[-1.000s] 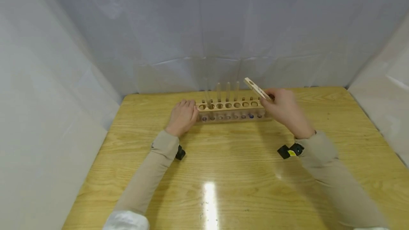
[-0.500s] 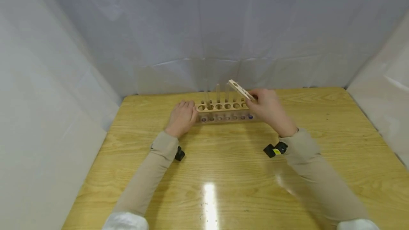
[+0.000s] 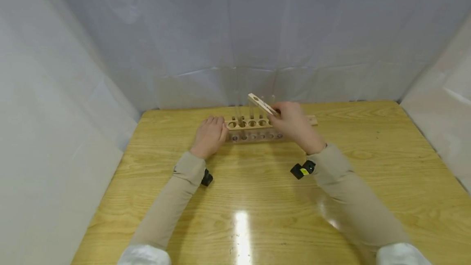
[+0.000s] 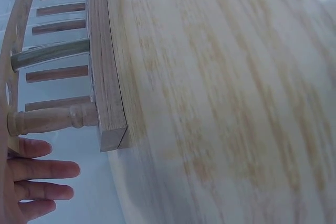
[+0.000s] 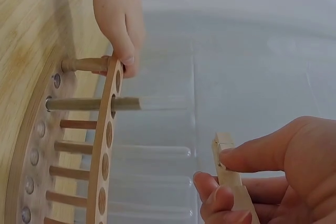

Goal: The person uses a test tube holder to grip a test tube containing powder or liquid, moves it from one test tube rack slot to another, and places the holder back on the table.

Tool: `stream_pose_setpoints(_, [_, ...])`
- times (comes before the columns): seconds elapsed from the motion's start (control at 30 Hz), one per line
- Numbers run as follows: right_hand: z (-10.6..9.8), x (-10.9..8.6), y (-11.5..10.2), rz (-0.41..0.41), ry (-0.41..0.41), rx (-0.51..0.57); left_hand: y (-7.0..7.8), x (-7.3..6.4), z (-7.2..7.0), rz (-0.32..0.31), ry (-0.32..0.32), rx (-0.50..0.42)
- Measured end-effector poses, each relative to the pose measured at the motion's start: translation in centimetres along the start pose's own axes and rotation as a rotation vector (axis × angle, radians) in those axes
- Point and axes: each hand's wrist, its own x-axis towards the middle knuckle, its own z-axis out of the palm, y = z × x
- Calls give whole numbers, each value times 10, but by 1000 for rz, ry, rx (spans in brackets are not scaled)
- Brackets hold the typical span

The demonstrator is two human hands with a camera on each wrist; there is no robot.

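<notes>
A wooden test tube rack (image 3: 257,129) stands near the back of the table. My left hand (image 3: 209,136) grips the left end of its top board; in the right wrist view the thumb lies at the board's end. One test tube (image 5: 126,103) stands upright in the second hole from that end, olive-coloured in its lower part and clear above. My right hand (image 3: 294,125) holds a wooden test tube holder (image 3: 263,104) with a wire spring, thumb over its side. The holder's front end is raised and apart from the upright tube. Part of the rack's right half is hidden behind this hand.
Several clear test tubes (image 5: 157,151) sit upside down on pegs along the rack's back. A pale sheet (image 3: 184,32) hangs close behind the table (image 3: 257,199). White sheets hang at both sides.
My right hand has moved left along the rack with the test tube holder, toward the upright tube. My left hand has stayed at the rack's left end.
</notes>
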Motion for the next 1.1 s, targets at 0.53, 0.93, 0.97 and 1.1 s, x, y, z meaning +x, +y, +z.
stream_pose_setpoints(0.53, [18,16,-17,-36,-61,42,-2,-1,0,5,25,-10])
stream_pose_setpoints(0.93, [27,19,-17,-64,-42,11,0,-1,0,9,44,-5])
stream_pose_setpoints(0.97, [28,19,-17,-67,-37,6,0,-1,0,7,39,-5])
stream_pose_setpoints(1.1, [29,19,-16,-83,-20,-19,0,0,0,0,28,-11])
